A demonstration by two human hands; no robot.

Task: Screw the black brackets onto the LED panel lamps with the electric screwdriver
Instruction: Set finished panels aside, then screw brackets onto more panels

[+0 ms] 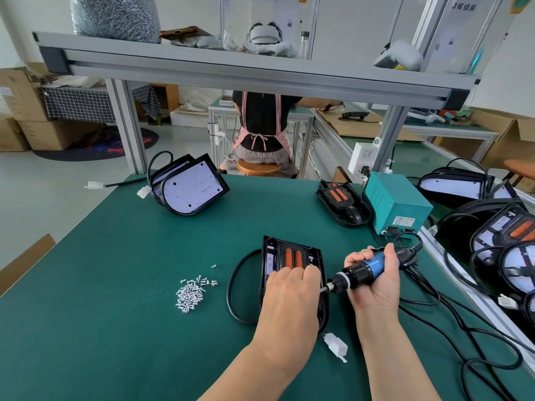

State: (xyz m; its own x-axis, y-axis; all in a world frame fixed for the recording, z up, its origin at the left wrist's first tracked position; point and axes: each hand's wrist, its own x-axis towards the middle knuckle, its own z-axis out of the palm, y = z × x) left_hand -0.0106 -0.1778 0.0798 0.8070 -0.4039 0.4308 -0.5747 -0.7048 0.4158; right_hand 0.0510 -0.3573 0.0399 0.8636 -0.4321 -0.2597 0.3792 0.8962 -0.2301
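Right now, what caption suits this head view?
Left hand steadies lamp; right hand holds screwdriver at its edge.

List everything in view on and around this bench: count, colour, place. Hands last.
worked lamp: 1, black with orange strips, mid mat
electric screwdriver: 1, black and blue, bit at that lamp's right edge
screws: loose pile, silver, left of worked lamp
propped lamp: at least 1, black, white LED face, far left of mat
third lamp: 1, black and orange, beside power box
power box: 1, teal, right of mat
stacked lamps: several, black, far right
connector: 1, white, near edge of mat
mat: 1, green, covers bench
seated person: 1, dark top, beyond bench
left grip: bare hand, rests on worked lamp
right grip: bare hand, holds electric screwdriver
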